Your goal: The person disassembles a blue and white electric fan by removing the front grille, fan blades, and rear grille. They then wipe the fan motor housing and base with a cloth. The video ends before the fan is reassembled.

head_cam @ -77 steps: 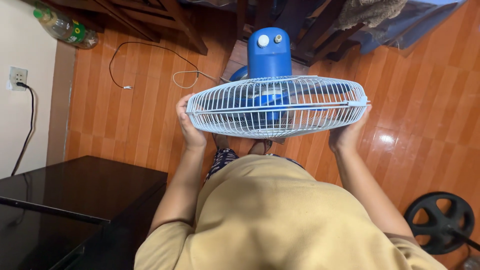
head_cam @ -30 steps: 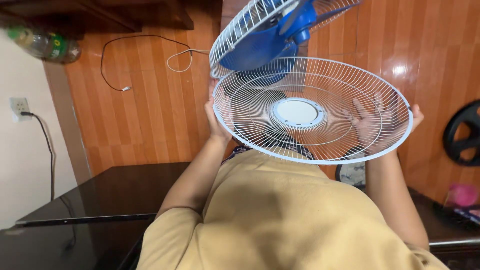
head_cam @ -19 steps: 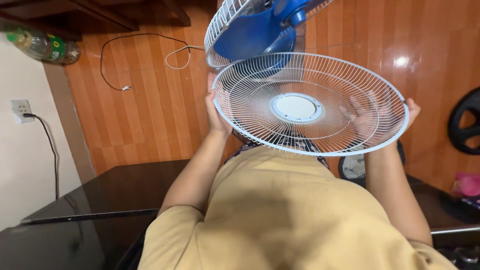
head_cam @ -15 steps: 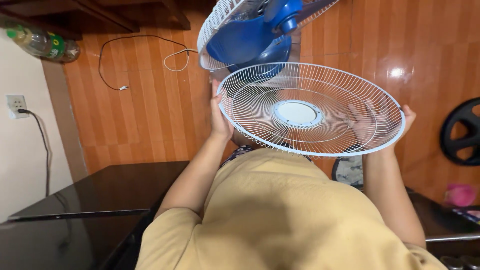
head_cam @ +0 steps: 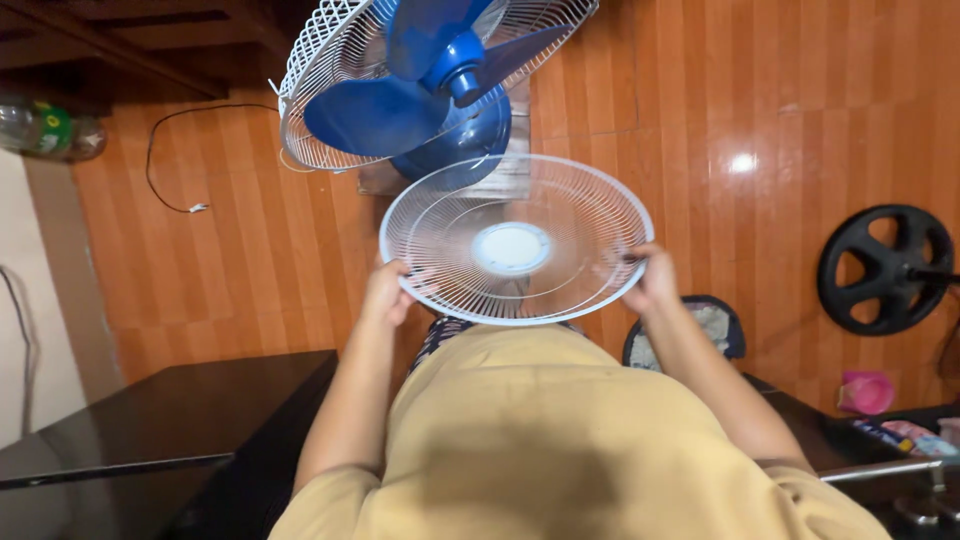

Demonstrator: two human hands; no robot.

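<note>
The front grille (head_cam: 515, 240), a round white wire guard with a pale hub, now lies nearly flat between the person's 2 hands, clear of the fan. 2.6 s ago it sat edge-on against the fan's face; since then it has come away and dropped toward the person's chest, which suggests the guard is fully detached. The left hand (head_cam: 385, 292) grips its rim on one side and the right hand (head_cam: 652, 280) clasps the opposite rim, fingers curled over the wire.

The blue fan (head_cam: 430, 75) stands just beyond the grille, tilted back, its 3 blades bare inside the rear cage. The grille's far edge sits just short of the fan's blue motor housing.

Right of the grille the wood floor (head_cam: 760, 120) lies open as far as a black weight plate (head_cam: 885, 268). Left of the grille and nearer the person, a dark glossy worktop (head_cam: 170, 420) comes close beside the left forearm. A loose cable (head_cam: 180, 160) lies on the floor left of the fan.
</note>
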